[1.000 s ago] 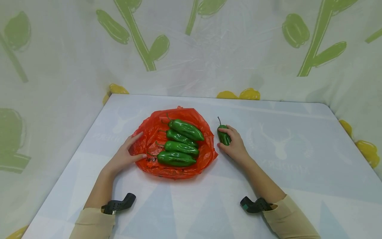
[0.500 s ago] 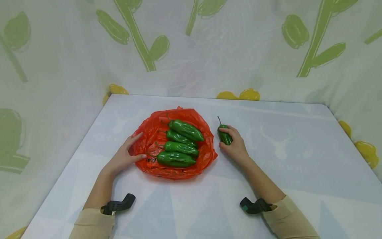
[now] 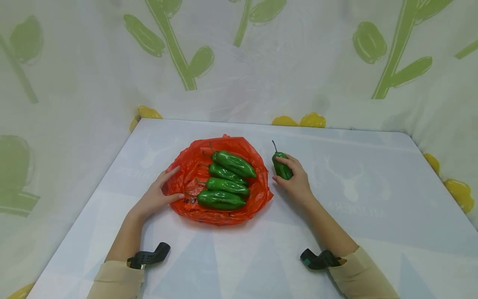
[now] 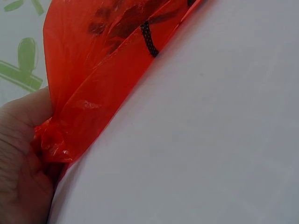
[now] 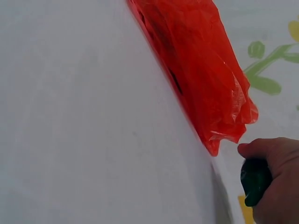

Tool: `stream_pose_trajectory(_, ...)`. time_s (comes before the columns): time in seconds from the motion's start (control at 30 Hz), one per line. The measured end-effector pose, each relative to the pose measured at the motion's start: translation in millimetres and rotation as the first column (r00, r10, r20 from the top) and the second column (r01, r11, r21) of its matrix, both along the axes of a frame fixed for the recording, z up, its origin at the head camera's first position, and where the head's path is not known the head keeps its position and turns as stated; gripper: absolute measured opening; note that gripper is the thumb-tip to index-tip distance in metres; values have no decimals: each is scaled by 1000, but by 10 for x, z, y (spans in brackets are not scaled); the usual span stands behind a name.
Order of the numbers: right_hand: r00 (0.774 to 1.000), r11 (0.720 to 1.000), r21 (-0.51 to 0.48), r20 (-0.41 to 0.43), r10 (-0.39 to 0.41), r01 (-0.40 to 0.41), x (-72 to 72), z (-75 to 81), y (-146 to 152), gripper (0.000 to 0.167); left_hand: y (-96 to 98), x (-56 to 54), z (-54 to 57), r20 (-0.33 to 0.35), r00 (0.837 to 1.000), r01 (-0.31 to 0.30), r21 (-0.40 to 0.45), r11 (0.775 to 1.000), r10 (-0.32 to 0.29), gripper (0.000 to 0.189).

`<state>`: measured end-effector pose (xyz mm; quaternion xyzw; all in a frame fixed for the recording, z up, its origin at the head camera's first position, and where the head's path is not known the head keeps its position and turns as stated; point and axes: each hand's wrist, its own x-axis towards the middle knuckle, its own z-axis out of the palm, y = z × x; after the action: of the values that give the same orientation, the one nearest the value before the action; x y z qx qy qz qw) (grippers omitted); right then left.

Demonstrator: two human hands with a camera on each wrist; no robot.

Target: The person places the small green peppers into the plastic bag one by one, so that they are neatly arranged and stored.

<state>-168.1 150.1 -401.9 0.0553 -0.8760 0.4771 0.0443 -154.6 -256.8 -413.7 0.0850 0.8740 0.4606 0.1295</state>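
A red plastic bag [image 3: 259,199] lies spread open on the table, its rim forming a rough circle. Several glossy green chili peppers [image 3: 225,185] rest side by side in it, stems to the left. At the bag's left rim, my left hand [image 3: 157,193] grips the crumpled plastic between thumb and fingers. My right hand [image 3: 296,182] holds a single green chili pepper [image 3: 281,164] just right of the bag, its stem pointing away from me. In the right wrist view, the pepper's tip [image 5: 254,182] shows below the thumb; the fingers behind it are hidden.
The white table [image 3: 239,257] has pale blue triangles and a faint deer-head print. A whitish sheet [image 3: 239,83] with green plant drawings and yellow shapes hangs behind and beside the table. Black wrist cameras [image 3: 149,255] sit on both forearms.
My right hand has moved the held pepper slightly away from me and tilted it a little. The left hand and the bag with its peppers stay in place.
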Motion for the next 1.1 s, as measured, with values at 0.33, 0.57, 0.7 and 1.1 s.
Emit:
stream_pose_trajectory(0.33, 997, 1000, -19, -70, 20, -21, 18, 97, -78, 54, 6, 17, -50, 8, 1000, -15, -10, 1000, 15, 88)
stream_pose_trajectory(0.57, 985, 997, -30, -160, 62, -67, 9, 160, -165, 55, 11, 13, -54, -2, 1000, -18, -21, 1000, 18, 87)
stream_pose_trajectory(0.7, 980, 996, -33, -185, 77, -84, 16, 218, -214, 54, 8, 10, -31, 0, 1000, -16, -23, 1000, 16, 88)
stream_pose_trajectory(1.1, 958, 980, -63, -230, 169, -188, 25, 362, -407, 52, 10, 17, 2, -2, 1000, -13, -21, 1000, 13, 87)
